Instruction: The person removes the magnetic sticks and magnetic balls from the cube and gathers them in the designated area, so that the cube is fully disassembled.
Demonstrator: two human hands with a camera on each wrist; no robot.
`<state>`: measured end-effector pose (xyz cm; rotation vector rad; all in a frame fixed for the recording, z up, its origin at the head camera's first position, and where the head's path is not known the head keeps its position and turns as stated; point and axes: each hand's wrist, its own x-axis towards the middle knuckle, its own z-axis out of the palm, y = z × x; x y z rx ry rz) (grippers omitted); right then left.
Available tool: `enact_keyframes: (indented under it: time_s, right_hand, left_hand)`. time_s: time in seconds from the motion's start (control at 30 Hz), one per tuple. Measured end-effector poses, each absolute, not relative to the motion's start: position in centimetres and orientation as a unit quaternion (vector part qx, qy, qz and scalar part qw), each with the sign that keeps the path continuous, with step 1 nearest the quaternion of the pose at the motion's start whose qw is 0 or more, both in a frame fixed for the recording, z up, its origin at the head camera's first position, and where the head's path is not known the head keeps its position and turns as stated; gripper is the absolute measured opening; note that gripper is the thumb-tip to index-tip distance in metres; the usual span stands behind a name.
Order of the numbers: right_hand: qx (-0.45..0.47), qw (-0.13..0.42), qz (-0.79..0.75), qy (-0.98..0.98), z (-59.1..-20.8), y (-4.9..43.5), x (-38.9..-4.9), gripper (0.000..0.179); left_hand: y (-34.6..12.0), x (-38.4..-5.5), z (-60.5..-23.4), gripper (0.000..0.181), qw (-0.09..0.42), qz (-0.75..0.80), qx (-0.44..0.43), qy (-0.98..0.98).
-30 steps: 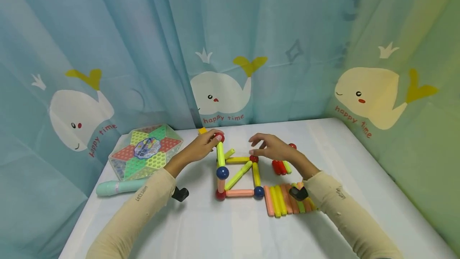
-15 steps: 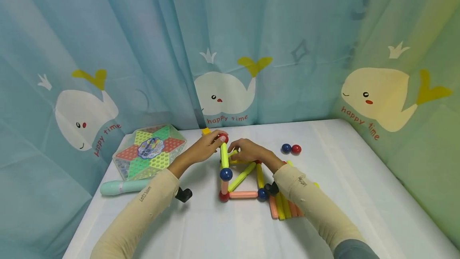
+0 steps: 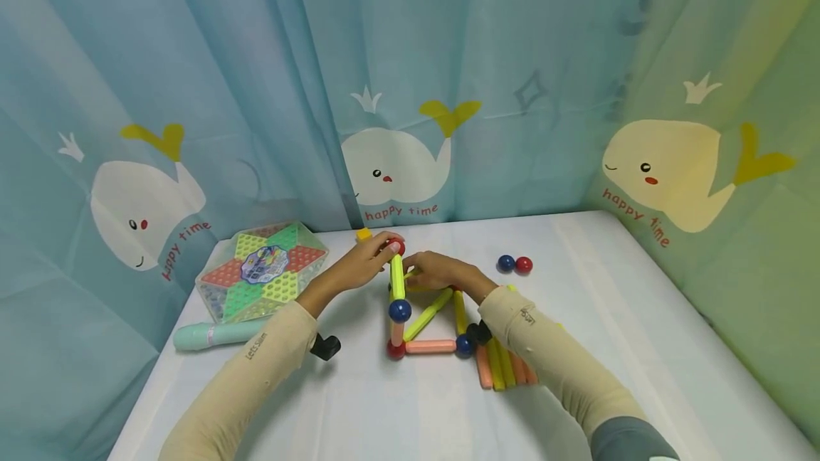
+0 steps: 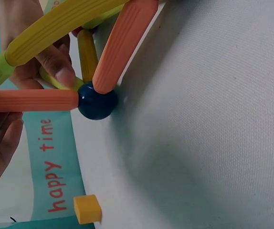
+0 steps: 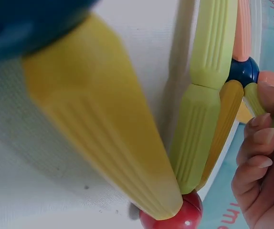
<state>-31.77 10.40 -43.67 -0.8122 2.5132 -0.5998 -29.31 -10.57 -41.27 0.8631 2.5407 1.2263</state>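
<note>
Pinching the top red ball (image 3: pixel 397 246) with the left hand (image 3: pixel 366 262), thumb and fingers round it, at the high back corner of the stick frame (image 3: pixel 430 346). Pinching a light green stick (image 5: pixel 252 100) in the right hand's (image 3: pixel 438 270) grip, low at the back of the frame, right by a dark blue ball (image 5: pixel 244 71). Can see the frame standing on the white surface (image 3: pixel 359 404). Can see a row of sticks (image 3: pixel 500 365) just right of the frame. Can spot a loose blue ball (image 3: pixel 506 263) and a loose red ball (image 3: pixel 524 265) side by side, behind the frame and to its right. Can find a game board (image 3: pixel 263 265) and a mint green tube (image 3: pixel 218 334) left of the frame, and a yellow block (image 3: pixel 364 235) behind it.
</note>
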Motion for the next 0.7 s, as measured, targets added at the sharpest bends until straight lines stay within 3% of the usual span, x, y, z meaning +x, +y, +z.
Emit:
enact_keyframes:
  time_s: [0.43,0.7]
  right_hand:
    - [-0.291,0.245,-0.196,0.904,-43.9,10.7,-31.6,0.027]
    - [-0.308,0.243,-0.180,0.902,-42.9,11.1,-31.5,0.018]
  left_hand:
    - [-10.8,-28.9,-41.5,0.039,0.108,0.410,0.293,0.857]
    - [-11.0,-29.0,-41.3,0.039,0.100,0.416,0.300,0.853]
